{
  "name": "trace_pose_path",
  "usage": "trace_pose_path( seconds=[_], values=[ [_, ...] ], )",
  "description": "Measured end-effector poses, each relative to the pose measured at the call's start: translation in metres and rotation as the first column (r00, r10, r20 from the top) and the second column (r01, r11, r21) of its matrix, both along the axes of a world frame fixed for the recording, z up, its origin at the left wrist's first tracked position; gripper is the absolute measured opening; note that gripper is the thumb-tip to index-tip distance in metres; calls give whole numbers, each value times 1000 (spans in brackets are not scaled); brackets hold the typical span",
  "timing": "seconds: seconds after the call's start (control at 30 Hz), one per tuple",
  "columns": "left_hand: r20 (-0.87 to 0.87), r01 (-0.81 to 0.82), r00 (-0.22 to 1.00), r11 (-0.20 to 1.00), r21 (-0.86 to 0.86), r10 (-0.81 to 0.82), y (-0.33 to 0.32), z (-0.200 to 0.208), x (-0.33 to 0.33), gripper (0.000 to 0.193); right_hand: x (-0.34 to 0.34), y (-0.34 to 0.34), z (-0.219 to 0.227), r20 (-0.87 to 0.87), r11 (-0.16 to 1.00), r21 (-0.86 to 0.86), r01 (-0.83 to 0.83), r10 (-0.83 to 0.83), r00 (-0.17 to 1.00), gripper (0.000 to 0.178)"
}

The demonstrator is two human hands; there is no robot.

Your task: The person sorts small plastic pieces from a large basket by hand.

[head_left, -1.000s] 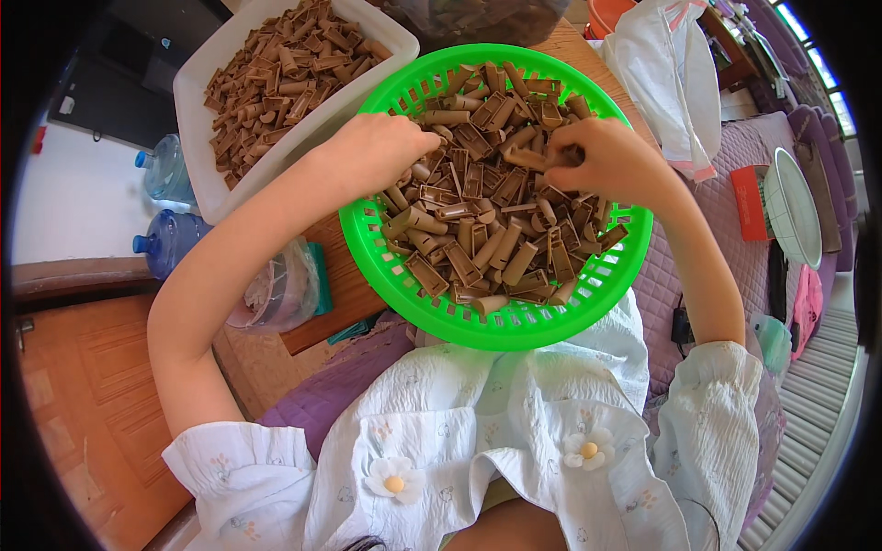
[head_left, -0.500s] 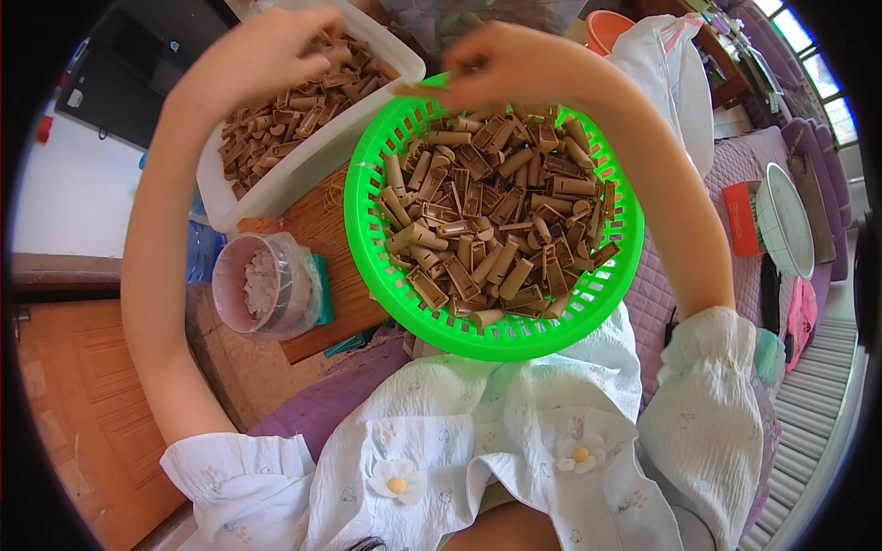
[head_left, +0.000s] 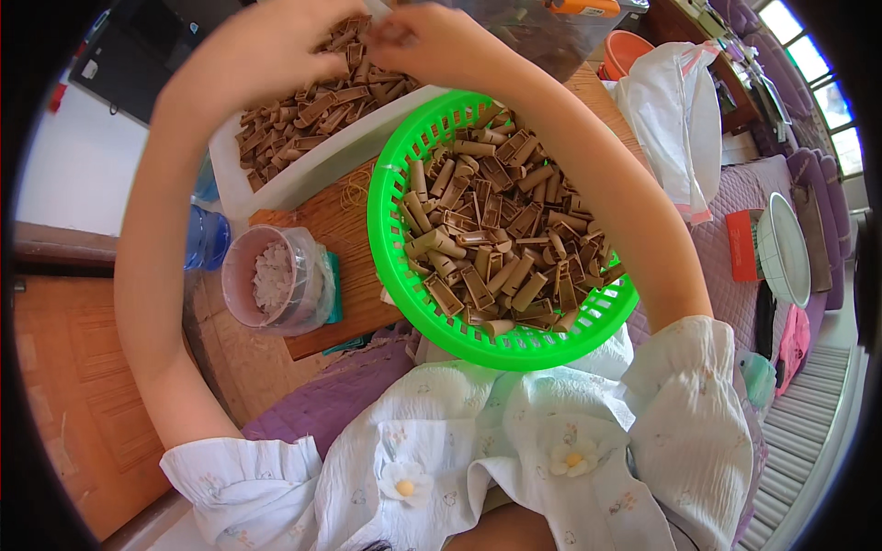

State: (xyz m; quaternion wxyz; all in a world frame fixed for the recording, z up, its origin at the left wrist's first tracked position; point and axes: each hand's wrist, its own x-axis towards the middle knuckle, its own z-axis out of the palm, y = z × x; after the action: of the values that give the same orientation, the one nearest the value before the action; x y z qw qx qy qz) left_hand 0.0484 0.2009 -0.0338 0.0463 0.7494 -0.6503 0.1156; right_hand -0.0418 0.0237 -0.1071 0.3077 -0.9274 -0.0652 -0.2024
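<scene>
My left hand (head_left: 289, 44) is over the white tub (head_left: 308, 163) of small brown half-round plastic pieces (head_left: 317, 110). Its thumb and fingers are apart, with pieces showing in the gap; motion blurs it. My right hand (head_left: 427, 41) reaches across to the same tub, close to the left one. Its fingers curl inward, and whatever they hold is hidden in the blur. A bright green slotted basket (head_left: 390, 275) sits before me at my lap, filled with similar brown pieces (head_left: 487, 220). My right forearm passes over its right side.
A pink bucket (head_left: 241, 308) of white lumps, lined with clear plastic, stands on the wooden surface (head_left: 354, 303) left of the basket. Behind are a clear bin (head_left: 560, 46) and an orange bucket (head_left: 627, 53). A white sack (head_left: 666, 119) stands at right.
My right hand has moved left from above the green basket to the white tub. My left hand has shifted slightly. The view has shifted a little, so the basket appears lower and further right.
</scene>
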Motion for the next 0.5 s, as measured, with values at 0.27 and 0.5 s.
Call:
trace_pose_path(
  seconds=[0.27,0.5],
  values=[
    [-253,118,967,883,454,0,-45,-77,-64,33,-85,-48,-82,-280,860,-497,119,-288,916,25],
    [-37,113,994,924,365,-107,-95,-104,-72,17,-121,-53,-73,-97,905,-384,182,-236,967,21]
  ],
)
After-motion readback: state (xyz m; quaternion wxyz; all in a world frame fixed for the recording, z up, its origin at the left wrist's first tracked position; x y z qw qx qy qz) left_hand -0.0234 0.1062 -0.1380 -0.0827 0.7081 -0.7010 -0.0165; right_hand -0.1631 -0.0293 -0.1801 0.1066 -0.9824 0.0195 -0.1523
